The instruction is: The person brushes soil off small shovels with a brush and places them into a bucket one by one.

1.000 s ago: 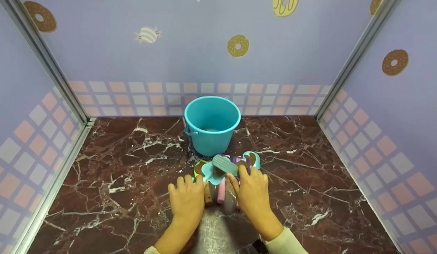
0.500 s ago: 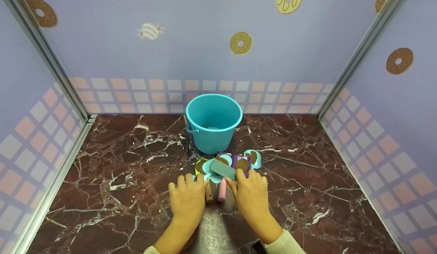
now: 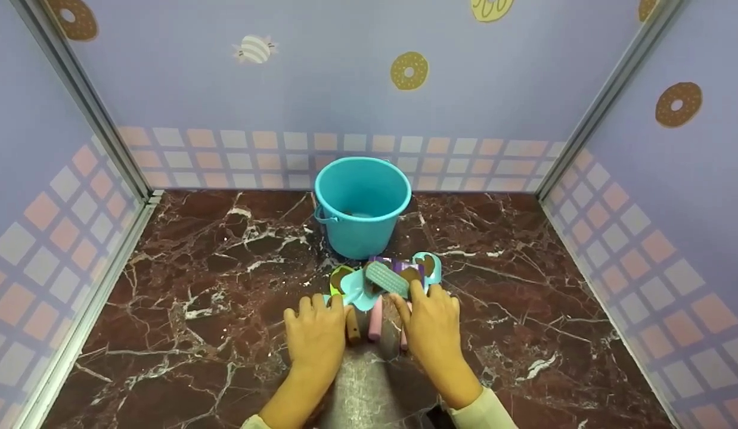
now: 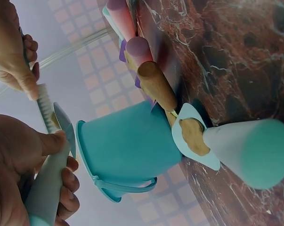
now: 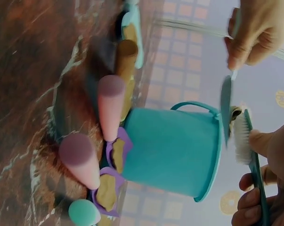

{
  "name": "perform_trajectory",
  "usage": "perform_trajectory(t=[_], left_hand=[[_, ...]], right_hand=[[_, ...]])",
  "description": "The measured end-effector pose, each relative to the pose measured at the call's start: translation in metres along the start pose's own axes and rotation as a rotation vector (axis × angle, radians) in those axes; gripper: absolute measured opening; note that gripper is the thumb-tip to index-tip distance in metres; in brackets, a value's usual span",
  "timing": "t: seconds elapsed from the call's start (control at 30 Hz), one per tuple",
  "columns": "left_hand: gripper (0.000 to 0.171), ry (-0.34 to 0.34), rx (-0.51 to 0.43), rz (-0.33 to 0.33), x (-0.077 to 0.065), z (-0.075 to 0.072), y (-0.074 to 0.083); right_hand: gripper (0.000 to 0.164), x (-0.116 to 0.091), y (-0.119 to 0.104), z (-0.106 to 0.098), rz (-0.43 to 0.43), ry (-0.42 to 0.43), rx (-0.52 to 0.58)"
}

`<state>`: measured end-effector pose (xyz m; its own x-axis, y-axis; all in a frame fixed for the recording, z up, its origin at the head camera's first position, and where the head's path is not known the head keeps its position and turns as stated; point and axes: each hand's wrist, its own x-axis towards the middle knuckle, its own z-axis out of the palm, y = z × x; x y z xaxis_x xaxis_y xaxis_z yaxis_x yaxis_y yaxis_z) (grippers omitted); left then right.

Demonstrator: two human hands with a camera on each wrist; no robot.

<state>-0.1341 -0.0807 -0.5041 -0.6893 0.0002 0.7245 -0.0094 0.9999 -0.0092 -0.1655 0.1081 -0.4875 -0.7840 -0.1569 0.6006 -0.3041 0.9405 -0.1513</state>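
Shovel (image 5: 226, 106) raised in mid-air, handle (image 4: 46, 188) gripped in your left hand (image 3: 315, 332); brush (image 3: 387, 280) gripped in your right hand (image 3: 433, 322), bristles (image 5: 243, 142) facing the blade. Too hard a stroke, or a tilted blade, could flick the brown clump (image 5: 235, 113) off.

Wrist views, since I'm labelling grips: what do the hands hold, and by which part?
The left hand grips a light-blue scoop by its handle; the right hand grips a brush by its handle.
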Motion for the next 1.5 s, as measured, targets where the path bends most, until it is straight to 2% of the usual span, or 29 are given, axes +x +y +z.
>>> perform_trajectory(t=[0.13,0.23,0.3,0.37,0.47,0.6,0.73,0.93,1.07,1.2,1.33,1.4,1.5], left_hand=[[0.035,-0.004,0.010,-0.012,0.002,-0.002,-0.001],[0.023,-0.010,0.019,-0.008,0.004,-0.004,0.000],[0.023,-0.014,0.020,-0.004,0.004,-0.005,0.001],[0.024,-0.018,0.023,-0.001,0.003,-0.005,0.002],[0.036,-0.030,0.023,-0.004,0.002,-0.003,0.002],[0.038,-0.036,0.029,0.001,-0.001,0.000,0.000],[0.039,-0.024,0.027,0.022,-0.004,0.003,-0.001],[0.040,-0.016,0.037,0.020,-0.008,0.005,-0.010],[0.039,-0.015,0.035,0.020,-0.007,0.004,-0.013],[0.039,-0.036,0.043,0.024,-0.003,0.002,-0.011],[0.039,-0.039,0.035,0.024,0.001,0.000,-0.006],[0.039,-0.036,0.029,0.023,0.002,-0.001,-0.005],[0.039,-0.028,0.031,0.025,0.002,-0.001,-0.004]], right_hand=[[0.042,-0.003,-0.012,-0.006,-0.002,-0.016,0.060],[0.042,-0.008,-0.024,-0.006,-0.065,-0.033,0.070],[0.042,-0.010,-0.029,-0.003,-0.106,-0.024,0.050],[0.043,-0.010,-0.030,0.001,-0.129,-0.006,0.008],[0.044,-0.008,-0.027,0.008,-0.133,0.026,-0.040],[0.044,-0.007,-0.018,0.014,-0.136,0.036,-0.040],[0.044,-0.004,-0.007,0.015,-0.102,0.014,-0.004],[0.042,0.015,0.016,0.011,0.040,0.001,0.024],[0.042,0.020,0.015,0.004,0.082,0.006,0.049],[0.043,0.007,-0.006,0.003,-0.013,-0.033,0.072],[0.043,-0.007,-0.024,0.007,-0.141,-0.041,0.032],[0.044,-0.009,-0.026,0.009,-0.165,-0.025,0.007],[0.044,-0.007,-0.022,0.011,-0.158,-0.008,-0.027]])
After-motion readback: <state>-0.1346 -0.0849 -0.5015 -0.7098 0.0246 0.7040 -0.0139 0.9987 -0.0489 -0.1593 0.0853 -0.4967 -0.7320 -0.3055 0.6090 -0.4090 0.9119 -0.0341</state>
